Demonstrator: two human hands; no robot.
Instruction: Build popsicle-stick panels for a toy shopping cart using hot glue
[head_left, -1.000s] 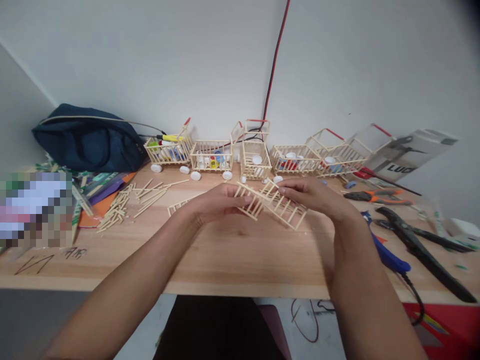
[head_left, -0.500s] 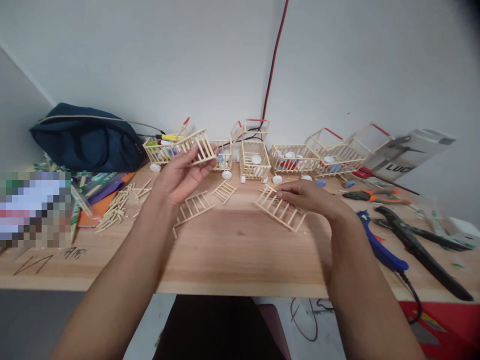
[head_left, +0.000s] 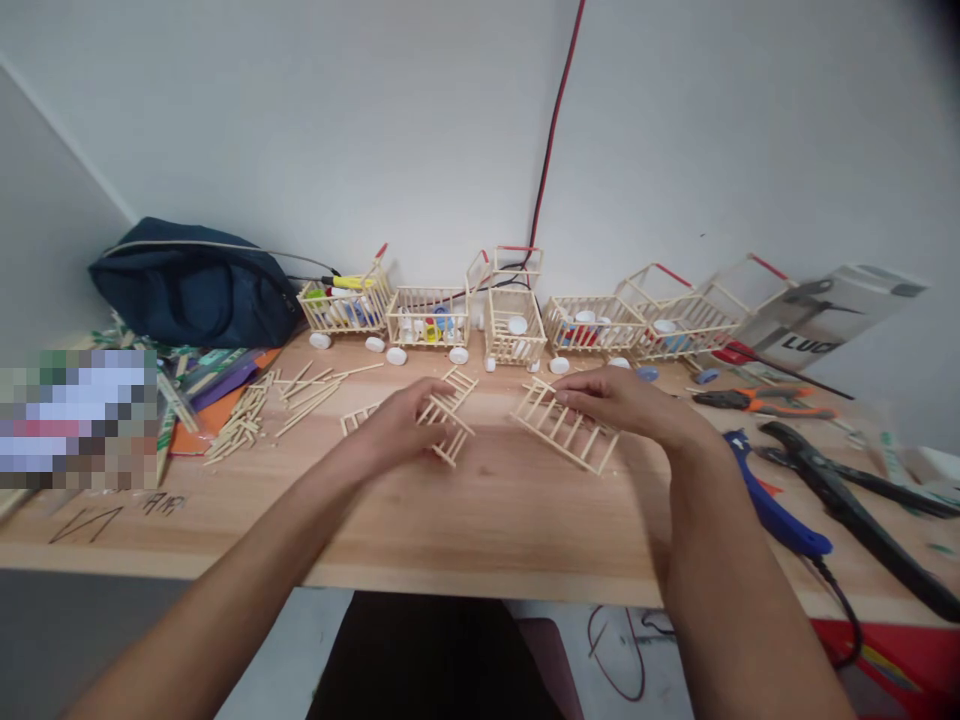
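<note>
My left hand (head_left: 405, 425) is low over the table, its fingers closed on a small ladder-like wooden stick panel (head_left: 448, 428). Just behind that piece lies another small stick panel (head_left: 461, 385), partly overlapped in view. A longer panel (head_left: 358, 418) is half hidden behind my left wrist. Thumb and fingers of my right hand (head_left: 611, 397) pinch the upper end of a slatted stick panel (head_left: 568, 435); it slants across the tabletop to the right of the middle. Part of its far edge is covered by my fingers.
Several miniature stick shopping carts (head_left: 427, 318) line the wall. Loose sticks (head_left: 244, 420) and a dark blue bag (head_left: 202, 290) occupy the left. At right are orange-handled pliers (head_left: 765, 402), a blue corded tool (head_left: 776, 510) and a long black-handled tool (head_left: 847, 510).
My left hand has come down from in front of the carts to near the tabletop, carrying its stick panel. My right hand stays on its panel. The view has shifted slightly.
</note>
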